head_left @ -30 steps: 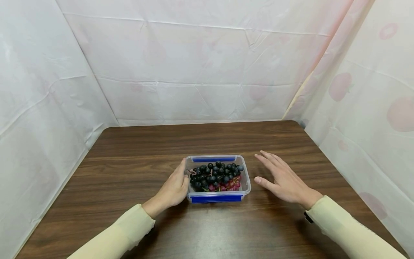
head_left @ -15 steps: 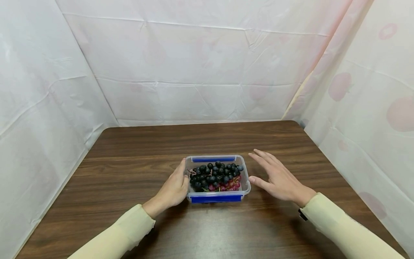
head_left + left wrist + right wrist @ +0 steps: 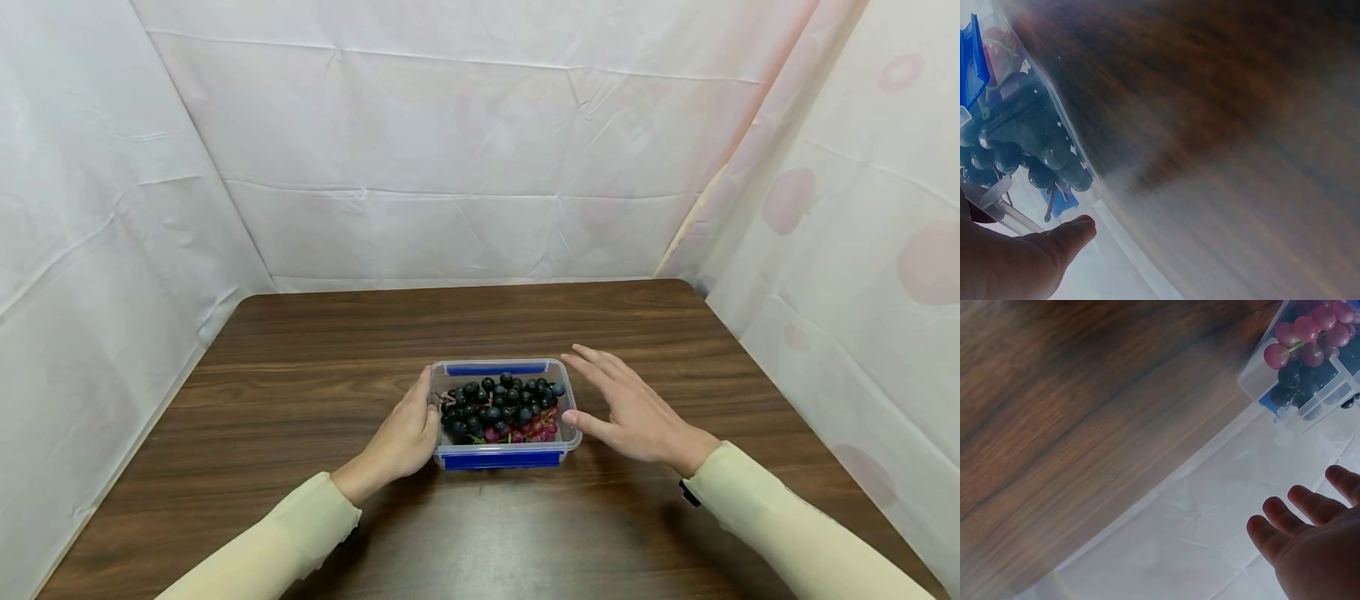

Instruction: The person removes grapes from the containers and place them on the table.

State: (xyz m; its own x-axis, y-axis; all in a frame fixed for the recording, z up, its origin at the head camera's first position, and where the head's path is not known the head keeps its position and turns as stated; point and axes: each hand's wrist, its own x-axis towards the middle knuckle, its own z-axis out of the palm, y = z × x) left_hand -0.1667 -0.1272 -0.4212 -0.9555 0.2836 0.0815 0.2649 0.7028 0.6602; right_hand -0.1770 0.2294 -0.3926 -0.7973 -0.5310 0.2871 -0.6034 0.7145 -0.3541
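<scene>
A clear plastic food container [image 3: 572, 429] with blue clips stands on the table, holding dark grapes [image 3: 491, 412] and a smaller cluster of red grapes [image 3: 534, 429]. My left hand [image 3: 401, 433] lies along its left side, fingers extended; in the left wrist view the thumb [image 3: 1069, 237] rests against the clear wall. On the opposite side, my right hand [image 3: 630, 408] hovers with fingers spread and straight, its thumb tip overlapping the right rim in the head view. The right wrist view shows those fingers [image 3: 1297, 512] apart from the container's end, with nothing in them.
The dark wood-grain table [image 3: 360, 325] extends around the container on all sides. White sheeting [image 3: 465, 150] hangs behind the table and along both sides, with faint pink fruit prints on the right.
My right hand has moved left, from beside the container to its right rim. The left hand and the container have stayed in place.
</scene>
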